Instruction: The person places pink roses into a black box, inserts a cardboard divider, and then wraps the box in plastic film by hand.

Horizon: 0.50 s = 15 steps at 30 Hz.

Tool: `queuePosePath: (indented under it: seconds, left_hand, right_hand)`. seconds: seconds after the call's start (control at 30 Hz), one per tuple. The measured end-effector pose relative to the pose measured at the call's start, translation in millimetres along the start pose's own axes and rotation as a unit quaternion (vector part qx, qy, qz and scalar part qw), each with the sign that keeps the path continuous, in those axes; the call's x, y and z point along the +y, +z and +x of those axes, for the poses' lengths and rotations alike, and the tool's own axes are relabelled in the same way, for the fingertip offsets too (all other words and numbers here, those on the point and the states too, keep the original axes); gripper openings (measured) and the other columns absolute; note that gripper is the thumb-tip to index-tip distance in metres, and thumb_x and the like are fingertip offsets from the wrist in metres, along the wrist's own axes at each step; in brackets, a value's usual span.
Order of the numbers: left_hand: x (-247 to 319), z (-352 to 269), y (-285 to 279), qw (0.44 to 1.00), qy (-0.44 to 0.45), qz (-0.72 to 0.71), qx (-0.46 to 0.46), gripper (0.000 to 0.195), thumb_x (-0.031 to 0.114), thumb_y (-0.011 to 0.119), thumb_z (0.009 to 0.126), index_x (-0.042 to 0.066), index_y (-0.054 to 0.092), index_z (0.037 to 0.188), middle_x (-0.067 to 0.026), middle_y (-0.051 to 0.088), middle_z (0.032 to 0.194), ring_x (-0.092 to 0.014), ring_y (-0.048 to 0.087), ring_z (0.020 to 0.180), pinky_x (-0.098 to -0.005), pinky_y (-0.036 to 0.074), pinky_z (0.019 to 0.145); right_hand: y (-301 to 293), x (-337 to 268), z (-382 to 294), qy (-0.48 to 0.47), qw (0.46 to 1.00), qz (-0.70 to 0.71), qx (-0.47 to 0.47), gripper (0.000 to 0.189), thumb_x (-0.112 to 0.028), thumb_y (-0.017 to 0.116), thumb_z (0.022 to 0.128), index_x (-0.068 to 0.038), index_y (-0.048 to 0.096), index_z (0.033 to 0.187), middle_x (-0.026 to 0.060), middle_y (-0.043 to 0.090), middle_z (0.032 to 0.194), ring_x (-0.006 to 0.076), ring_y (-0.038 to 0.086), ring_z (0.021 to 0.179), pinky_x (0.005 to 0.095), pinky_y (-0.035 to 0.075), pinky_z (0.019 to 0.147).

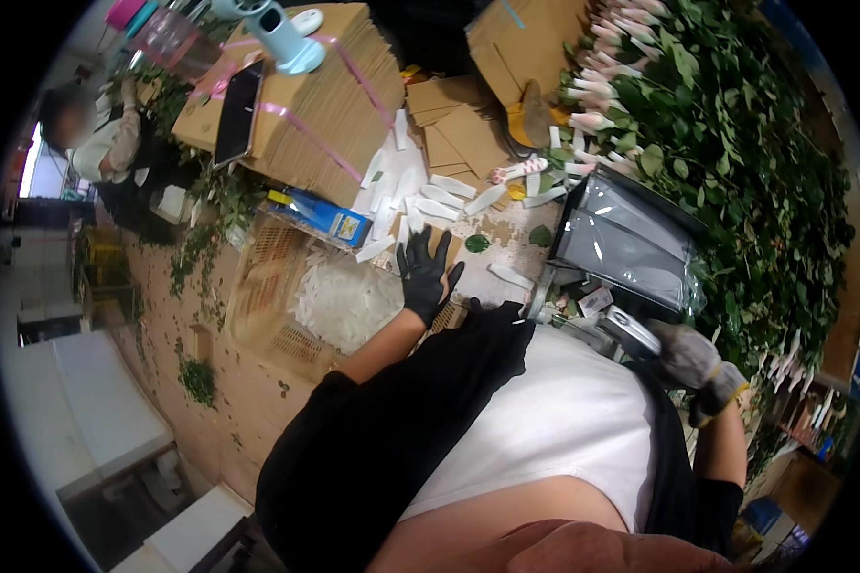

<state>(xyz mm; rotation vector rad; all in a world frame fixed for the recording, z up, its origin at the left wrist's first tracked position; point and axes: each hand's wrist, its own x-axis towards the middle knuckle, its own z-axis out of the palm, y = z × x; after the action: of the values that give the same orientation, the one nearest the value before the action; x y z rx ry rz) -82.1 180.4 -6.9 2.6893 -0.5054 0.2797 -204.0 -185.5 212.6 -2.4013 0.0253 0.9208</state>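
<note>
My left hand (426,279), in a black glove, has its fingers spread over a small brown cardboard piece (453,247) on the worktable. Nothing shows in its grasp. Loose white mesh sleeves (441,208) lie just beyond its fingertips. Left of it, a beige plastic basket (254,294) holds a heap of white sleeves (347,301). At my right side, my right hand (688,358) wears a grey work glove and grips a silver metal tool, possibly a stapler (631,333). Past that tool stands a black box (623,243) with clear plastic film over it.
Leafy rose stems (752,193) with white-wrapped heads are piled at right. A strapped cardboard stack (315,136) carries a phone (238,114), a bottle (175,43) and a light blue device (279,36). A blue box (322,215) adjoins it. Another person (107,136) is at far left.
</note>
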Motion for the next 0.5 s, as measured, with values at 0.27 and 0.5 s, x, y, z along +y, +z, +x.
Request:
queuePosePath:
  seconds: [0.27, 0.5]
  left_hand:
    - [-17, 99, 31, 0.991, -0.025, 0.061, -0.119, 0.066, 0.059, 0.063, 0.078, 0.046, 0.04, 0.139, -0.006, 0.017, 0.157, -0.041, 0.015, 0.142, -0.0714, 0.008, 0.105]
    - [-56, 101, 35, 0.987, -0.123, 0.056, -0.083, 0.065, 0.056, 0.065, 0.077, 0.047, 0.043, 0.137, -0.0031, 0.009, 0.159, -0.046, 0.006, 0.142, -0.0738, 0.004, 0.104]
  right_hand:
    - [71, -11, 128, -0.105, 0.992, -0.033, -0.061, 0.032, -0.022, 0.06, 0.086, -0.007, 0.058, 0.114, 0.0088, 0.068, 0.086, 0.0215, 0.066, 0.071, 0.0338, 0.052, 0.065]
    - [118, -113, 225, 0.041, 0.972, 0.198, -0.117, 0.039, -0.02, 0.067, 0.078, -0.001, 0.058, 0.11, 0.0086, 0.064, 0.081, 0.0155, 0.062, 0.07, 0.0309, 0.051, 0.056]
